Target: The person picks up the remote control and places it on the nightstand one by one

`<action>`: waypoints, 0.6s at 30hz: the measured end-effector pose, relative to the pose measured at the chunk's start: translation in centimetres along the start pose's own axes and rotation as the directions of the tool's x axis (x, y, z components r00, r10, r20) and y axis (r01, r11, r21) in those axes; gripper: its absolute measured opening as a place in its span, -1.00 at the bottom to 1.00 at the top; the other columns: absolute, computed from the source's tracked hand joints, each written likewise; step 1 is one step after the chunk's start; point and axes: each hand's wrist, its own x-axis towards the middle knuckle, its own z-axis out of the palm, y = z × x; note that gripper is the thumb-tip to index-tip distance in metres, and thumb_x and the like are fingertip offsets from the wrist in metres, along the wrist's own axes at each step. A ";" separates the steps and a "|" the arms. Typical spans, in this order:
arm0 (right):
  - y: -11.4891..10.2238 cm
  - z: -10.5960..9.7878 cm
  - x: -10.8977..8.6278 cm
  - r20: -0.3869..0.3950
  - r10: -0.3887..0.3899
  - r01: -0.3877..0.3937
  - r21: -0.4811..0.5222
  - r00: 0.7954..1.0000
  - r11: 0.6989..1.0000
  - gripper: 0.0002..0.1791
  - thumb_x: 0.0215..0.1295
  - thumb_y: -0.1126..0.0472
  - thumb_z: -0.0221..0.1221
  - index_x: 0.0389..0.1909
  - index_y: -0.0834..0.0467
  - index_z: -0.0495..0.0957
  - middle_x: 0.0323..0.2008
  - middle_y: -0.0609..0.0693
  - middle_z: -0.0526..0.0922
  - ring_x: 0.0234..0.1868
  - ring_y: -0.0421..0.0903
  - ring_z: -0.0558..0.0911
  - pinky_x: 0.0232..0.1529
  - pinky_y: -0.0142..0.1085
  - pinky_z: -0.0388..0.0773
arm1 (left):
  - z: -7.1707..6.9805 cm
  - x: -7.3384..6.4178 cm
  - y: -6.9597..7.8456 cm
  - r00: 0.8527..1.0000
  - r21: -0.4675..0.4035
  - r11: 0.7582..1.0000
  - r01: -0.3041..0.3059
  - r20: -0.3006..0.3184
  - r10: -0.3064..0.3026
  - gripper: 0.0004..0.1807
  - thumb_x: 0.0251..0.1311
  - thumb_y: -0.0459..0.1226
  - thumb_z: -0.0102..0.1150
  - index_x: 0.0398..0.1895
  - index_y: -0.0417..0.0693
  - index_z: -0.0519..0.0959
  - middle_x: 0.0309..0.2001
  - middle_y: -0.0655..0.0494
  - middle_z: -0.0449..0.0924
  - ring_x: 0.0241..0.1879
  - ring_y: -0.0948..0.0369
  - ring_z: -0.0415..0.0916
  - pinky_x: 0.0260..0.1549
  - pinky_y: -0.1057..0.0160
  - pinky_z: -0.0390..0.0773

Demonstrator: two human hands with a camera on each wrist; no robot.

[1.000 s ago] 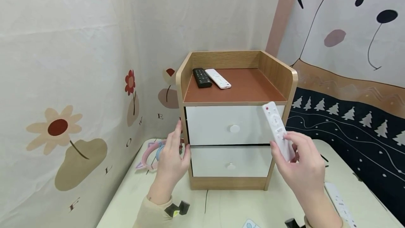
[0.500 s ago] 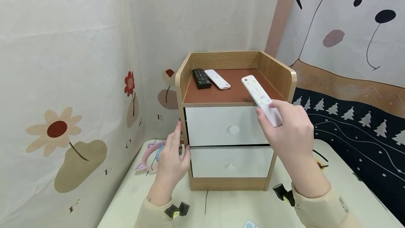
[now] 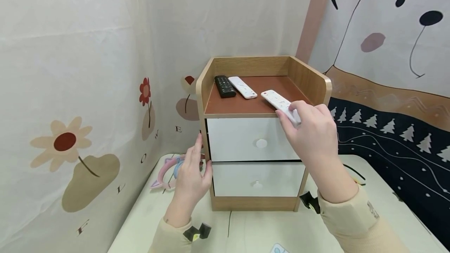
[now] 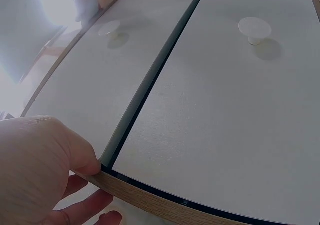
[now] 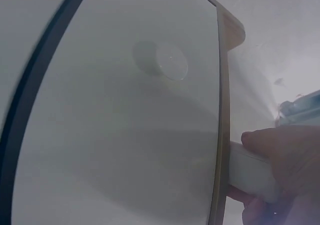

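The person's right hand (image 3: pixel 311 132) pinches a white remote (image 3: pixel 275 100) over the brown top (image 3: pixel 272 82) of a cabinet (image 3: pixel 254 204) — right of a black remote (image 3: pixel 225 86) and a second white one (image 3: pixel 242 87). The left hand (image 3: pixel 191 177), fingers extended, touches the cabinet's left side.

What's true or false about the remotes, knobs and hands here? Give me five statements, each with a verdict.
The right hand holds a white remote. True.
The left hand holds a remote too. False: the left hand rests against the cabinet.
A second white remote lies beside the black remote. True.
The black remote lies under the cabinet. False: the black remote lies on top.
The knobs are black. False: the knobs are white.
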 end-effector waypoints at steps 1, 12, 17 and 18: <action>-0.1 0.1 0.2 0.009 0.004 -0.004 -0.002 1.000 1.000 -0.66 0.46 0.06 0.42 -0.14 0.30 0.67 -0.30 0.28 0.85 -0.30 0.27 0.57 -0.26 0.01 0.50 | 0.0 0.0 0.0 1.000 -0.002 1.000 0.000 0.001 0.000 0.03 0.29 -0.49 0.36 0.78 -0.17 0.09 0.22 -0.29 0.60 -0.22 0.01 0.72 -0.31 0.09 0.82; -0.3 1.0 2.1 0.119 -0.056 0.066 -0.075 0.991 0.995 -0.72 0.54 0.13 0.25 -0.10 0.31 0.70 -0.23 0.28 0.85 -0.23 0.26 0.64 -0.04 0.04 0.57 | 0.1 -0.1 0.0 1.000 0.001 1.000 0.008 0.003 -0.008 0.02 0.30 -0.48 0.35 0.78 -0.17 0.09 0.24 -0.29 0.60 -0.23 0.00 0.72 -0.33 0.09 0.82; -0.6 0.9 3.7 0.231 -0.083 0.104 -0.082 0.969 0.991 -0.73 0.56 0.19 0.14 -0.18 0.31 0.70 -0.38 0.22 0.81 -0.34 0.18 0.67 0.05 0.00 0.54 | 0.1 -0.1 0.0 1.000 0.001 1.000 0.003 0.000 -0.003 0.02 0.29 -0.48 0.36 0.78 -0.18 0.09 0.23 -0.30 0.60 -0.22 -0.01 0.72 -0.30 0.08 0.83; -0.7 0.9 4.0 0.260 -0.078 0.102 -0.083 0.962 0.991 -0.73 0.56 0.20 0.13 -0.20 0.31 0.69 -0.41 0.21 0.79 -0.35 0.17 0.66 0.06 -0.01 0.55 | 0.1 -0.1 0.0 1.000 0.004 1.000 0.002 0.001 -0.002 0.02 0.29 -0.48 0.36 0.78 -0.18 0.09 0.23 -0.29 0.60 -0.22 -0.01 0.72 -0.30 0.09 0.83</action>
